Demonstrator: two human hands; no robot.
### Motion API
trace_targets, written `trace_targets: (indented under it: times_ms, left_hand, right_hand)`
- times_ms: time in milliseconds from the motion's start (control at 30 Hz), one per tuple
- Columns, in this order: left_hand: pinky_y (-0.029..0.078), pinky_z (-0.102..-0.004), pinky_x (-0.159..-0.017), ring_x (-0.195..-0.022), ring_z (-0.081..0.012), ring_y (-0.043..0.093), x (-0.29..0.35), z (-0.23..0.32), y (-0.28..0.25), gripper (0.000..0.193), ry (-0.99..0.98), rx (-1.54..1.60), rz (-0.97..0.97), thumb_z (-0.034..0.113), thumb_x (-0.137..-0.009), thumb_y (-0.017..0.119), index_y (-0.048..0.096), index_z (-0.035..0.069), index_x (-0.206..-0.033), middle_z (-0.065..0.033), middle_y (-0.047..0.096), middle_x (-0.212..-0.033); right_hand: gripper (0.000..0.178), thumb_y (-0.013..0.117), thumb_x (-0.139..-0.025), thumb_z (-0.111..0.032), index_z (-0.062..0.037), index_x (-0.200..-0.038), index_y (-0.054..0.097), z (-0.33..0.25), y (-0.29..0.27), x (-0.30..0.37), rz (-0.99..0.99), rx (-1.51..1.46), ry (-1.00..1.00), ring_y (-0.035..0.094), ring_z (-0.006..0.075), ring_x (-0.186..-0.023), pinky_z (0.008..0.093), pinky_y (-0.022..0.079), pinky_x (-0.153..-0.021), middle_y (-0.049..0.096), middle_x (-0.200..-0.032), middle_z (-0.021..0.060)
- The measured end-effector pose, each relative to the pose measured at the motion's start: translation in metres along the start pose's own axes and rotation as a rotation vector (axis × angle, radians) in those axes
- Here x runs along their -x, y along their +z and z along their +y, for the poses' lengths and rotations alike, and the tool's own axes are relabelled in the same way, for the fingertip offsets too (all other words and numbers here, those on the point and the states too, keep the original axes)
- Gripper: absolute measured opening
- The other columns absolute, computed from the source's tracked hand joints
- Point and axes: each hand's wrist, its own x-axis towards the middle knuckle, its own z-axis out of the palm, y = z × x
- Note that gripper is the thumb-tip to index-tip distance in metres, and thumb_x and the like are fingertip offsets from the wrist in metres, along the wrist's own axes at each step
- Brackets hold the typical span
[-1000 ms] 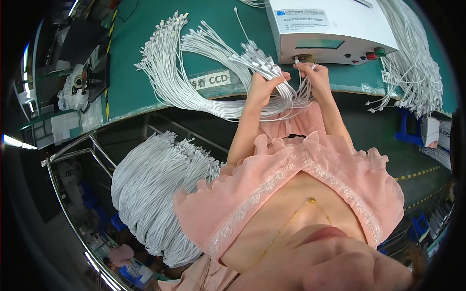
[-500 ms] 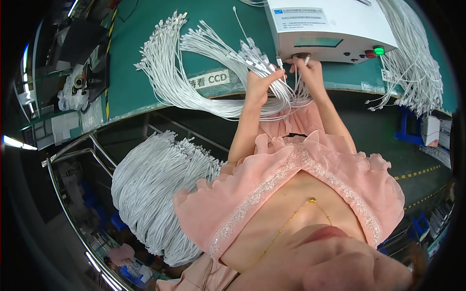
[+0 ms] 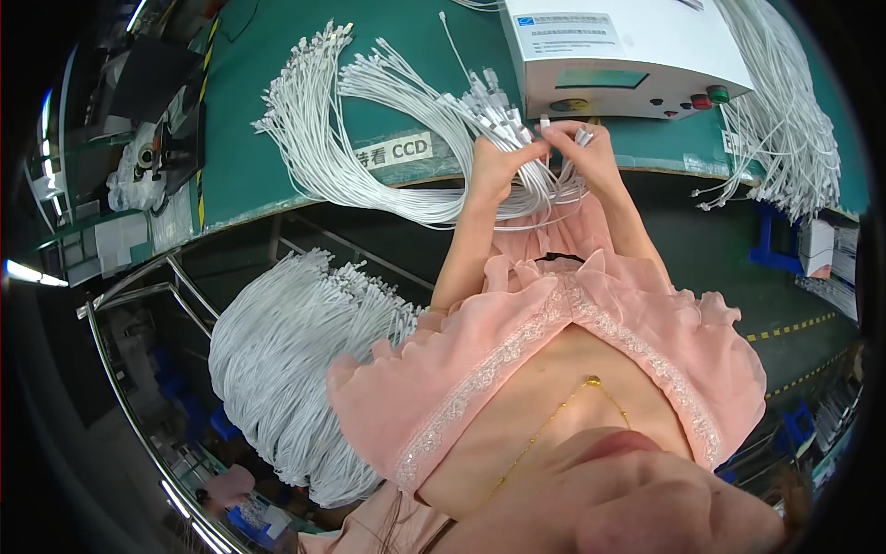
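My left hand (image 3: 495, 174) is closed around a bundle of white cables (image 3: 498, 118), whose plug ends fan out above the thumb. Close beside it, my right hand (image 3: 595, 159) pinches white cable ends; one white plug (image 3: 583, 138) shows at its fingers. Another plug (image 3: 544, 123) stands up between the two hands, and I cannot tell which fingers hold it. Both hands are at the table's front edge, just below a white tester box (image 3: 637, 78). The round socket (image 3: 570, 105) on its front is uncovered, and its green button (image 3: 717, 94) is dark.
More white cables (image 3: 314, 120) curve across the green table (image 3: 249, 175) on the left. A thick cable bunch (image 3: 784, 111) hangs over the right edge. Beside my lap, a large cable pile (image 3: 286, 369) lies near a metal rail (image 3: 120, 397).
My right hand has drawn back from the tester's socket and turned toward my left hand, with cable ends in its fingers. The green light, lit before, has gone out.
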Motion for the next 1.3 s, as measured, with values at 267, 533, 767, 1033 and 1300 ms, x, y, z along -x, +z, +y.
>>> trace_targets:
  times_ms: [267,533,767,1033,1300]
  left_hand:
    - [0.052,-0.0340,-0.058,-0.065,-0.0235,0.062,0.015,0.034,-0.080,0.013,0.053,0.231,0.098,0.004,-0.075,0.065,0.053,0.000,-0.081,-0.0142,0.060,-0.072]
    - [0.049,-0.0378,-0.065,-0.063,-0.0195,0.056,0.034,0.010,-0.218,0.018,0.029,0.452,0.047,0.016,-0.080,0.064,0.050,0.007,-0.086,-0.0031,0.049,-0.066]
    - [0.050,-0.0427,-0.073,-0.074,-0.0246,0.058,0.005,0.030,-0.157,0.015,-0.036,0.433,-0.153,0.008,-0.081,0.060,0.049,0.005,-0.091,-0.0070,0.052,-0.073]
    - [0.055,-0.0333,-0.064,-0.074,-0.0235,0.065,-0.006,0.037,-0.038,0.031,-0.064,0.054,-0.079,-0.004,-0.069,0.070,0.054,-0.003,-0.095,-0.0115,0.062,-0.082]
    - [0.053,-0.0330,-0.070,-0.082,-0.0219,0.062,0.011,0.032,-0.027,0.026,-0.070,-0.125,-0.108,0.001,-0.073,0.069,0.053,-0.001,-0.094,-0.0109,0.061,-0.088]
  right_hand:
    - [0.017,0.055,-0.087,-0.015,0.0003,-0.093,0.060,-0.012,-0.064,0.025,0.287,0.187,-0.447,0.048,0.0098,-0.073,0.0227,0.038,-0.066,0.057,-0.077,0.0042]
    - [0.022,0.038,-0.095,-0.020,-0.0067,-0.080,0.046,0.079,-0.209,0.074,0.404,-0.774,0.034,0.024,0.0106,-0.050,0.0264,0.026,-0.051,0.024,-0.053,-0.0034]
    - [0.043,0.063,-0.080,-0.028,0.0080,-0.104,0.058,0.176,-0.416,0.197,0.894,1.224,0.283,0.060,0.0152,-0.075,0.0251,0.048,-0.065,0.064,-0.082,0.0138]
    - [0.030,0.060,-0.084,-0.013,0.0003,-0.110,0.059,-0.001,-0.047,0.040,-0.023,0.494,-0.129,0.054,0.0058,-0.075,0.0209,0.044,-0.066,0.064,-0.088,0.0066]
    - [0.021,0.067,-0.078,-0.012,0.0016,-0.093,0.067,-0.009,-0.003,0.001,-0.084,0.027,0.025,0.051,0.0056,-0.062,0.0176,0.038,-0.050,0.062,-0.073,0.0032]
